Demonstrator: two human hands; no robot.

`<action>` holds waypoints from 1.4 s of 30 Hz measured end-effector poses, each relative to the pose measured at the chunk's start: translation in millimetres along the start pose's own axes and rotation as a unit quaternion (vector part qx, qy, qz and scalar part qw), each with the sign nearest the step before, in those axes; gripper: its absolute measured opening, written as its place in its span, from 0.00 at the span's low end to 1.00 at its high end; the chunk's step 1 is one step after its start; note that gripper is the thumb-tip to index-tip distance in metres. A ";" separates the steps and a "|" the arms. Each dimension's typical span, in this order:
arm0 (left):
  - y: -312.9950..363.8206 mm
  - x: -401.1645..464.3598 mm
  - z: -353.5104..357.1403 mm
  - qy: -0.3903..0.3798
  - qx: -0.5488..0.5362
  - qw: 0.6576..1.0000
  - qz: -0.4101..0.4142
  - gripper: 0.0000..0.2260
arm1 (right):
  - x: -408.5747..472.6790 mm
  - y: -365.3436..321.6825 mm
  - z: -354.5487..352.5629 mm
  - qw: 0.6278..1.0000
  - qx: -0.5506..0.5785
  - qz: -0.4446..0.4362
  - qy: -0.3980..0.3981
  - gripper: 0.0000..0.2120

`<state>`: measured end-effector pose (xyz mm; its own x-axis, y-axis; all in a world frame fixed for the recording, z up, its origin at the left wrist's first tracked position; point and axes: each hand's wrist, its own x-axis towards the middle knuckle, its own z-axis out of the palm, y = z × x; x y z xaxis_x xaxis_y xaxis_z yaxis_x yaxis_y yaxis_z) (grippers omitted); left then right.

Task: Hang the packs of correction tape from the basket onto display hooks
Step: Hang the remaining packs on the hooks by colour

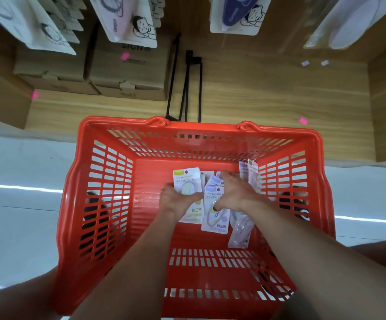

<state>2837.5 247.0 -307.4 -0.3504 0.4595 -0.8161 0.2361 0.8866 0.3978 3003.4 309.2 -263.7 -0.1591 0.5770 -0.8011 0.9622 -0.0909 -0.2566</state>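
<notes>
Fingertips of both our hands are hidden among the packs, so we cannot tell exactly how many cards each one touches. Our left hand grips the yellow-topped pack, thumb curled over its face; our right hand lies with bent fingers on the lilac-topped pack, thumb against its blister, but whether it pinches the card or only presses it we cannot tell. More packs lie half buried under these two, and a clear-fronted pack lies tilted beside the right forearm, its print too blurred to read. Two further packs stand on edge against the right wall of the red basket. Every pack is a white card with a coloured strip on top and an oval blister. All sit on the basket floor. Above, black wire hooks rest on the wooden shelf, and hanging packs are cut off by the frame's top.
</notes>
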 end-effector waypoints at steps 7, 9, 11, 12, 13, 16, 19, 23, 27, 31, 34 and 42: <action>-11.5 -14.7 -21.4 -0.031 -0.015 0.999 0.039 0.24 | -15.5 -1.9 3.2 0.999 0.004 -0.031 0.020 0.31; -12.7 -19.7 -30.6 -0.029 -0.027 0.998 0.052 0.27 | -20.2 -4.3 2.1 0.999 0.013 -0.040 0.013 0.26; -12.9 -28.5 -41.3 -0.027 -0.029 0.997 0.070 0.24 | -24.4 -7.1 2.1 0.998 0.034 -0.050 0.008 0.27; -13.4 -33.0 -46.6 -0.026 -0.027 0.996 0.077 0.22 | -26.9 -9.2 2.0 0.997 0.046 -0.054 0.009 0.30; -15.0 -36.2 -51.9 -0.022 -0.024 0.996 0.084 0.20 | -30.5 -11.7 1.9 0.997 0.060 -0.057 0.011 0.35; -14.7 -49.4 -68.6 0.009 -0.018 0.995 0.098 0.22 | -44.2 -16.7 -1.5 0.993 0.098 -0.056 0.026 0.42; -9.7 -64.2 -84.3 0.029 -0.035 0.992 0.119 0.20 | -56.2 -16.3 -6.0 0.983 0.175 -0.061 0.013 0.30; 6.3 -87.3 -104.6 0.031 -0.063 0.984 0.165 0.12 | -82.1 -16.9 -23.5 0.966 0.241 -0.088 0.023 0.12; 33.6 -116.1 -126.4 -0.003 -0.066 0.972 0.225 0.09 | -109.3 -19.2 -50.8 0.951 0.294 -0.097 0.021 0.13; 66.3 -150.1 -152.7 -0.051 -0.128 0.953 0.270 0.13 | -127.0 -17.6 -80.7 0.928 0.354 -0.106 0.032 0.15; 87.7 -177.3 -160.1 -0.157 -0.101 0.933 0.308 0.19 | -142.1 -21.2 -97.1 0.912 0.389 -0.130 0.014 0.13; 106.1 -205.8 -146.1 -0.292 -0.022 0.909 0.296 0.23 | -162.3 -35.5 -115.3 0.874 0.459 -0.162 0.013 0.17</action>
<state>2802.2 254.3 -35.9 0.3707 0.7614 -0.5318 0.1846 0.5008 0.8457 3020.5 312.4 -62.2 -0.3744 0.7097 -0.5968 0.2835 -0.5252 -0.8024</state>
